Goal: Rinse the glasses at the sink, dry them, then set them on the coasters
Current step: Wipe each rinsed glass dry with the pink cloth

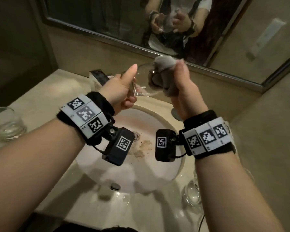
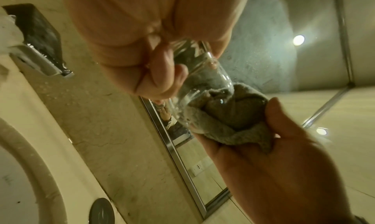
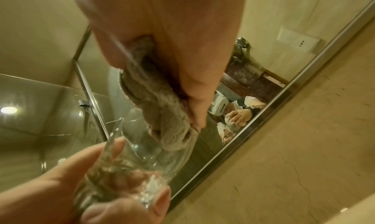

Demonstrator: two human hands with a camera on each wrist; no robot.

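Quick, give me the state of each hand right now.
Left hand: grips the glass by its base end.
Right hand: grips the grey cloth, pushed into the glass's mouth.

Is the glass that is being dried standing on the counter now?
No, the left hand holds the glass in the air above the sink while the right hand pushes a cloth into it.

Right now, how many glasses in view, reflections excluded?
3. One glass held by the left hand above the sink, cloth stuffed in by the right hand. One tumbler on the counter's left. One glass at the right, partly hidden behind the forearm.
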